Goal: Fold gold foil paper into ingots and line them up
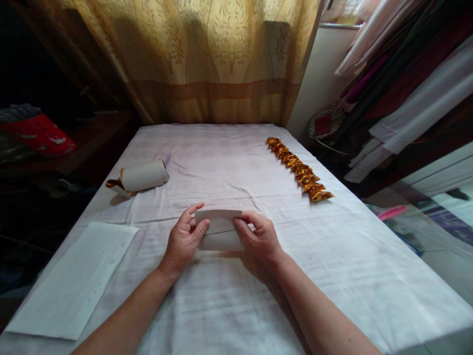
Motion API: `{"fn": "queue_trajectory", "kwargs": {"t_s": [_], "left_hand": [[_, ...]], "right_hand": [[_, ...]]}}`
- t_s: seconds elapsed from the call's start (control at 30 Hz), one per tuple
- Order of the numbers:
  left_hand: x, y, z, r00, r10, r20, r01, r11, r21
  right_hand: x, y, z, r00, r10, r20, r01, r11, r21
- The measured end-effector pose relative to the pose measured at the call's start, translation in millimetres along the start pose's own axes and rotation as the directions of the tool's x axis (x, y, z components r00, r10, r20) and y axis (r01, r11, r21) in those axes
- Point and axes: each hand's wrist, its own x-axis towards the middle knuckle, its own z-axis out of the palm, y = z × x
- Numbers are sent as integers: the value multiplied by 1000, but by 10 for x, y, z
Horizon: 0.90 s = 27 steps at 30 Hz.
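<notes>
Between my two hands is a small rectangular sheet of paper (pixel 220 240), its greyish-white side up, with a crease line running across the middle. My left hand (pixel 185 235) pinches its left edge, thumb on top. The right edge is gripped by my right hand (pixel 259 236), thumb also on top. The paper is held just above the white tablecloth (pixel 229 310). Farther right lies a row of folded shiny gold paper pieces (pixel 295 167). Toward the back left rests a loose roll of paper (pixel 144 176), white outside with gold showing inside its curled end.
A flat white sheet or packet (pixel 74 281) lies at the table's left side. Behind the table hangs a gold curtain (pixel 221 54). Clothes (pixel 414 108) hang at the right. A red item with white bird shapes (pixel 44 135) sits on dark furniture at the left.
</notes>
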Motion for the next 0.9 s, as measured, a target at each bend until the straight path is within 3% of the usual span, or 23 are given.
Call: {"fn": "queue_trajectory", "kwargs": {"t_s": [0.13, 0.23, 0.27, 0.33, 0.4, 0.47, 0.57, 0.7, 0.8, 0.9], "left_hand": [[50, -74, -22, 997, 31, -69, -26, 997, 76], [62, -106, -57, 950, 288, -120, -235, 914, 331], [51, -101, -62, 920, 386, -69, -327, 851, 411], [10, -78, -53, 850, 509, 134, -503, 710, 493], [-44, -62, -26, 787, 508, 351, -616, 603, 507], [-92, -68, 6, 759, 440, 480, -651, 534, 539], [-132, -105, 33, 789, 340, 512, -614, 471, 634], [-139, -139, 28, 840, 292, 458, -543, 429, 722], [-137, -143, 19, 849, 291, 441, -528, 426, 735], [-136, -147, 15, 850, 295, 437, -527, 434, 731]], "right_hand": [[20, 70, 18, 997, 69, -40, -73, 992, -101], [53, 175, 36, 996, 86, -19, -88, 968, -234], [65, 203, 43, 995, 95, -5, -93, 958, -270], [85, 239, 59, 993, 116, 23, -102, 938, -331], [104, 247, 72, 991, 132, 37, -109, 921, -375], [119, 233, 77, 989, 142, 38, -116, 915, -386], [127, 193, 50, 988, 149, 46, -122, 925, -361], [85, 174, -31, 978, 141, 154, -98, 961, -257], [37, 213, -81, 970, 46, 239, -10, 989, -149], [18, 245, -108, 961, -72, 269, 125, 974, -187]]}}
